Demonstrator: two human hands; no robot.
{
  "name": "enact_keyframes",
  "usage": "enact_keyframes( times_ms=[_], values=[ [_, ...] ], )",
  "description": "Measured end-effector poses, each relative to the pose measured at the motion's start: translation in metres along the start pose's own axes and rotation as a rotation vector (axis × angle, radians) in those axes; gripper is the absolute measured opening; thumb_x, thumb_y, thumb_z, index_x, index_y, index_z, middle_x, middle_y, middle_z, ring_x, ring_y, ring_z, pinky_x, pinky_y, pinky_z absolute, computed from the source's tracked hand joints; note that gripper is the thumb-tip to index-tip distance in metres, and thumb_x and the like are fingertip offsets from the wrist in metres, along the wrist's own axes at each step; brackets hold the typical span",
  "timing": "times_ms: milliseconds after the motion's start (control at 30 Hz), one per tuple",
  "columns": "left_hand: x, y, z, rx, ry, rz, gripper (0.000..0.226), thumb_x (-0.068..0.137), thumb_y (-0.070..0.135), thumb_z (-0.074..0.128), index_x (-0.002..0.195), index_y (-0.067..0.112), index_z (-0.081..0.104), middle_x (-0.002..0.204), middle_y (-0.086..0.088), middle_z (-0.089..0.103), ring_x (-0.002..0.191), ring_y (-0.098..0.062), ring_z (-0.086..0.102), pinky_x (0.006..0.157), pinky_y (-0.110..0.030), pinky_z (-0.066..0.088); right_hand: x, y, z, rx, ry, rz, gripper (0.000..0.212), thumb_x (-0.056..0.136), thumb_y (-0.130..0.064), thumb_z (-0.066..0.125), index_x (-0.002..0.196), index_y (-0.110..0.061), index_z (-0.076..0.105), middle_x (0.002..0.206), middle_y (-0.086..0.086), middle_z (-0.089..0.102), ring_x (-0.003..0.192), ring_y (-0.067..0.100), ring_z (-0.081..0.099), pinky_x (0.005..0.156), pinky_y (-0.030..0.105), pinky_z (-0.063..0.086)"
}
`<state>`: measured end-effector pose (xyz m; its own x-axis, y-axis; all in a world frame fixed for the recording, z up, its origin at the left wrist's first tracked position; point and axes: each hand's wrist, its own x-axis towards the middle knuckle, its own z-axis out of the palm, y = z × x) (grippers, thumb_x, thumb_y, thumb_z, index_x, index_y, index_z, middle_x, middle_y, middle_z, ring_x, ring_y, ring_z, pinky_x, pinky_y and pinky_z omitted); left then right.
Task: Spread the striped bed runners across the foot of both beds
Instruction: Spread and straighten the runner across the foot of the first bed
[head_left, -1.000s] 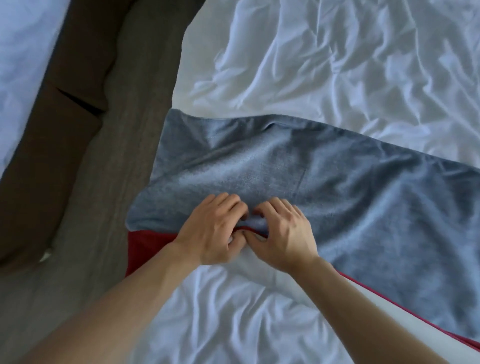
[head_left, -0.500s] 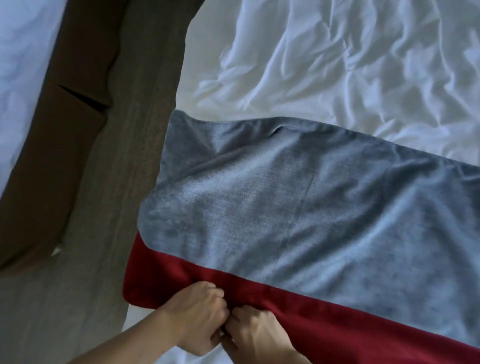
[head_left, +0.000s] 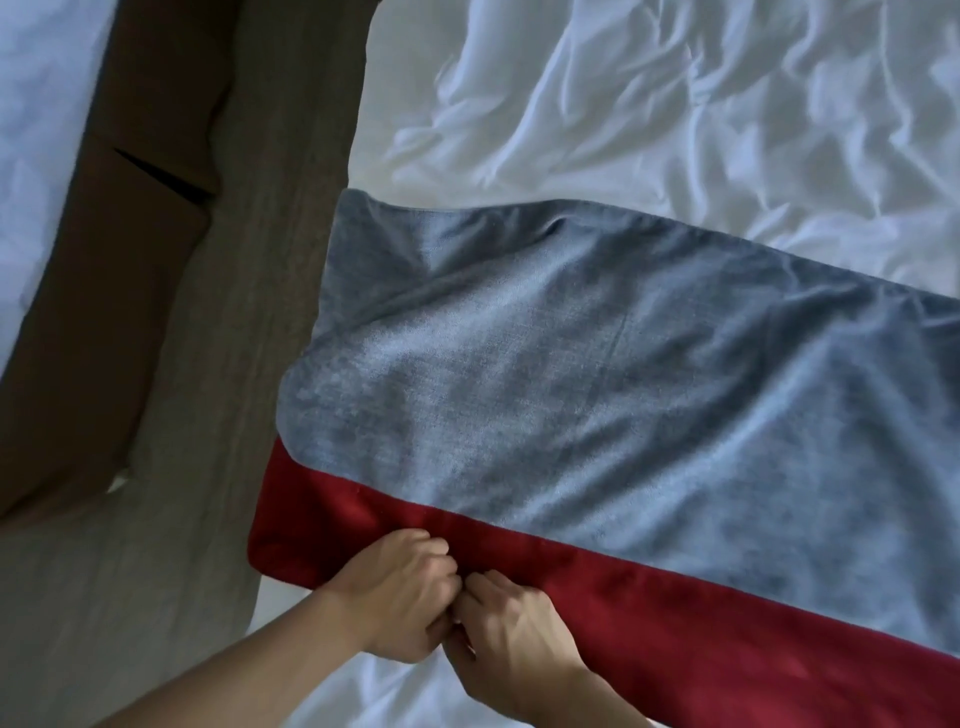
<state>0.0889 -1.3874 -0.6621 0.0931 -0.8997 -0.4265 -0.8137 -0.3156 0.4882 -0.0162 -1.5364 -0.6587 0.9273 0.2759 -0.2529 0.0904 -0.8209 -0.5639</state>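
Bed runner (head_left: 597, 395) is lying across the white, wrinkled bed sheet (head_left: 675, 114), wide grey band on the far side, red band (head_left: 649, 603) running along the near edge; its left end is draping over the side of the bed toward the brown floor (head_left: 218, 364). Left hand (head_left: 395, 603) is sitting at the near hem of the red band, knuckles up, fingers curled under and pinching the fabric edge. Right hand (head_left: 511, 639) is sitting just beside it, touching it, fingers likewise curled and gripping the same hem, thumb tucked toward the left hand. Both hands are clamping on the runner's near edge close together, near its left end; the fingertips are hiding under the cloth, so how much fabric each is gathering is not showing. Both forearms are entering from the bottom of the view, bare. Grey band is showing a few soft creases near its far left corner, otherwise lying mostly flat. A second bed (head_left: 36, 104) with a white cover and a dark brown base (head_left: 104, 312) is standing across the floor strip at the left
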Motion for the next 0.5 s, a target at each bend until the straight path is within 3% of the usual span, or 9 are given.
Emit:
enact_keyframes(
  times_ms=[500],
  values=[
    [-0.002, 0.007, 0.011, -0.006, 0.104, -0.034, 0.018, 0.069, 0.036, 0.058, 0.057, 0.023, 0.053, 0.06, 0.007, 0.051, 0.061, -0.016, 0.047, 0.061, -0.029, 0.039, -0.007, -0.001, 0.012, -0.004, 0.021, 0.036, 0.014, 0.076, -0.031, 0.058, 0.067, -0.021, 0.057, 0.068, -0.006, 0.054, 0.061, 0.013, 0.053, 0.043, 0.026, 0.043]
  ],
)
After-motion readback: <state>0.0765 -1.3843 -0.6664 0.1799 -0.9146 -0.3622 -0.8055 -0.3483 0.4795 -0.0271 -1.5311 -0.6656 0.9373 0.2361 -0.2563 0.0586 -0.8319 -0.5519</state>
